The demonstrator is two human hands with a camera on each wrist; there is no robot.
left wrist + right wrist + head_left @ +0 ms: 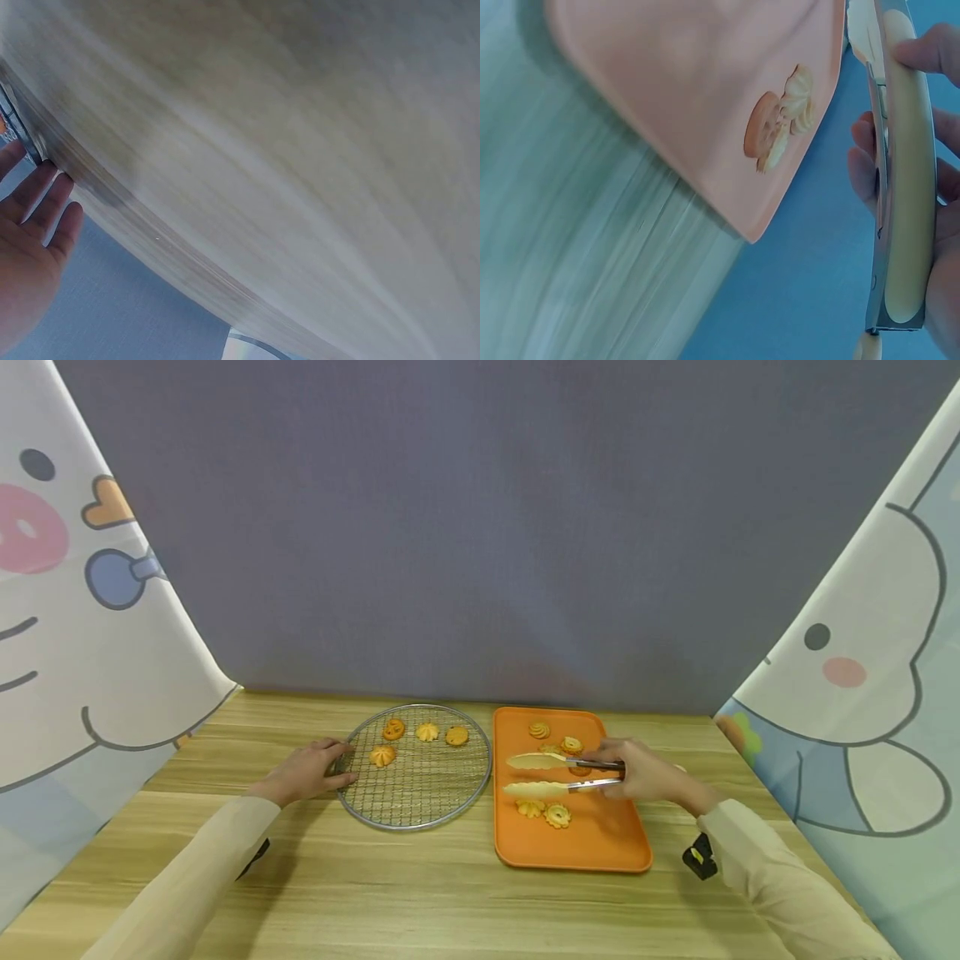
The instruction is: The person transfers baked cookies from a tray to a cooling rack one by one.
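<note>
A round wire cooling rack (420, 793) lies on the table with several cookies (382, 755) toward its back half. My left hand (311, 772) touches the rack's left rim, its fingers fairly straight in the left wrist view (34, 217). Over an orange tray (570, 852), my right hand (637, 768) grips a pair of tongs (592, 783) with cream-coloured tips. The tips point left and stand apart above the tray, with no cookie between them. Around and below them lie several cookies (557, 815), some partly hidden by the tongs and hand. In the right wrist view, fingers wrap the cream tong handle (907, 180).
The wooden table (375, 893) carries the rack on the left and the tray close to its right. A grey panel (480, 543) stands behind the table. Cartoon-printed sheets (847, 693) rise at both sides.
</note>
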